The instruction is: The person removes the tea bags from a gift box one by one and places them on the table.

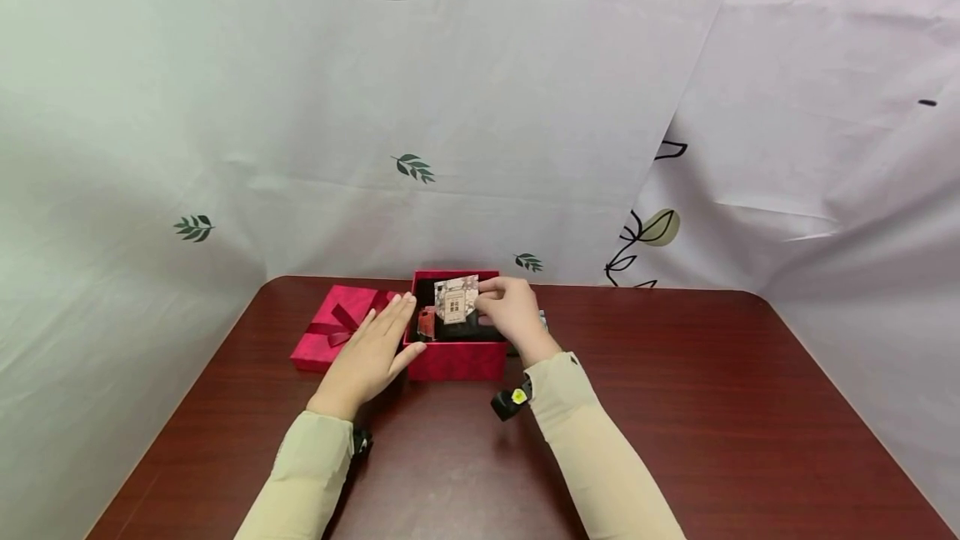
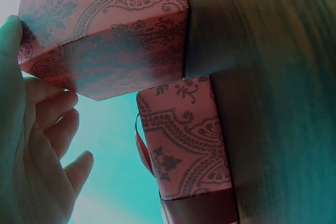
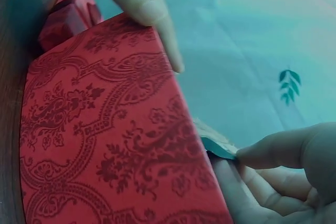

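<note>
A red patterned gift box point(image 1: 457, 362) stands uncovered on the table, with a black interior. In the head view my right hand point(image 1: 513, 315) pinches the right edge of a small floral-printed packet point(image 1: 455, 300) with a beige label, tilted over the box's opening. The right wrist view has thumb and fingers on the packet's thin edge point(image 3: 216, 142) at the rim. My left hand point(image 1: 371, 357) touches the box's left side, fingers extended and thumb near the front rim. A small red item point(image 1: 426, 322) sits inside at the left; what lies under the packet is hidden.
The red lid point(image 1: 318, 352) with a dark red ribbon bow lies left of the box, partly behind my left hand. A pale-blue thing point(image 1: 543, 320) shows just beyond my right wrist. A white printed cloth point(image 1: 525, 148) hangs behind the brown table point(image 1: 675, 407).
</note>
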Available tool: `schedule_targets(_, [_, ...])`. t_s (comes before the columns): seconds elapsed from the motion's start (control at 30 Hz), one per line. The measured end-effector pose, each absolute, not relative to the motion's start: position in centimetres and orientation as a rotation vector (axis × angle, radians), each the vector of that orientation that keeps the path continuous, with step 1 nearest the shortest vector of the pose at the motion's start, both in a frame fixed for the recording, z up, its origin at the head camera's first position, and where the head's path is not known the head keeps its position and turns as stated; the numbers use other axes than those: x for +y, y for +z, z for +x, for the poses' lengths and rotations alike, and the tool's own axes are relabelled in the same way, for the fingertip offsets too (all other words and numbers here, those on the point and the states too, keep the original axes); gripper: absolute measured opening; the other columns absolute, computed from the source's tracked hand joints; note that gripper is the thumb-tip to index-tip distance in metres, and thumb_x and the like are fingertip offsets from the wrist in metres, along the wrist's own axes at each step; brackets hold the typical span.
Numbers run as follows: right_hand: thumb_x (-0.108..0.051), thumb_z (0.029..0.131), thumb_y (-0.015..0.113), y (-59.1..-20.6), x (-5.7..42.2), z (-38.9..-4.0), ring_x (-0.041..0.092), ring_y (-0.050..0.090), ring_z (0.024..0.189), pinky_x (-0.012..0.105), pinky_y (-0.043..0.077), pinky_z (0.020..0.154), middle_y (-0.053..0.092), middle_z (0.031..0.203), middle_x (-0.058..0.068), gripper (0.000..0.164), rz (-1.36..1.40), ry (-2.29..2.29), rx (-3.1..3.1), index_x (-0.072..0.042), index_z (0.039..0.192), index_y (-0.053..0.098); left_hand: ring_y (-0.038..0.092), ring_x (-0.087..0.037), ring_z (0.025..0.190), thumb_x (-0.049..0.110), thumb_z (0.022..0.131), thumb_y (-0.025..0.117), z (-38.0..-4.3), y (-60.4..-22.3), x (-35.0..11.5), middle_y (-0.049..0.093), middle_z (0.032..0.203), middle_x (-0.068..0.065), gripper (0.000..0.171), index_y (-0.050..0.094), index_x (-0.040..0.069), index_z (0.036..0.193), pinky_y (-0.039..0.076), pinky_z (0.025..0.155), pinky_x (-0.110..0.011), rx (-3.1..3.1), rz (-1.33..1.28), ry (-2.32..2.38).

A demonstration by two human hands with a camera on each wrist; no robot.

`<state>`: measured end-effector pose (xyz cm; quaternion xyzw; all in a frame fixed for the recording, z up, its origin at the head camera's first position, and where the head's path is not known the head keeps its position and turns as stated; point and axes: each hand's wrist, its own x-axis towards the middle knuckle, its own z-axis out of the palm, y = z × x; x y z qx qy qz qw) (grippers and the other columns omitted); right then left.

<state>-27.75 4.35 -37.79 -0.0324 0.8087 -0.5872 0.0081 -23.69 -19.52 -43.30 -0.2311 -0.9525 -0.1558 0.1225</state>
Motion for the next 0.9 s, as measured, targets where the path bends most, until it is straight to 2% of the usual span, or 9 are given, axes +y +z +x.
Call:
schedule_targets(0.17, [0.001, 0.090, 0.065, -38.1, 5.6, -27.2, 0.022, 0.072, 0.085, 0.035, 0.063, 0.072, 0.073, 0.100, 0.018, 0.026, -0.088, -2.038, 2.446, 0.004, 0.115, 0.072, 0.026, -0.036, 0.151, 0.044, 0.101, 0.059, -23.7, -43.4, -19.5, 0.030, 0.164, -0.017, 0.076, 0.033, -0.001, 0.157, 0.022, 0.121, -0.057, -2.786, -0.669, -0.449])
schedule_targets(0.37, [-0.001, 0.092, 0.067, -38.4, 7.3, -26.9, 0.014, 0.069, 0.081, 0.034, 0.062, 0.073, 0.073, 0.096, 0.014, 0.021, -0.048, -2.243, 2.282, 0.005, 0.112, 0.072, 0.025, -0.036, 0.152, 0.043, 0.101, 0.059, -23.7, -43.3, -19.4, 0.030, 0.164, -0.017, 0.076, 0.032, -0.001, 0.157, 0.022, 0.121, -0.057, -2.788, -0.670, -0.457])
schedule_targets(0.6, [-0.001, 0.093, 0.066, -38.6, 9.4, -26.6, 0.013, 0.068, 0.080, 0.026, 0.060, 0.069, 0.073, 0.095, 0.006, 0.023, 0.048, -2.372, 2.138, 0.006, 0.115, 0.069, 0.025, -0.036, 0.152, 0.045, 0.100, 0.059, -23.6, -43.3, -19.4, 0.029, 0.164, -0.016, 0.078, 0.031, 0.000, 0.158, 0.021, 0.122, -0.056, -2.792, -0.664, -0.466])
schedule_targets(0.9, [-0.001, 0.095, 0.065, -38.9, 12.1, -26.9, 0.009, 0.068, 0.074, 0.023, 0.058, 0.068, 0.071, 0.089, -0.001, 0.027, 0.160, -2.457, 2.084, 0.009, 0.120, 0.065, 0.024, -0.036, 0.152, 0.044, 0.100, 0.059, -23.6, -43.3, -19.4, 0.028, 0.165, -0.016, 0.077, 0.031, 0.001, 0.158, 0.021, 0.121, -0.056, -2.791, -0.664, -0.467])
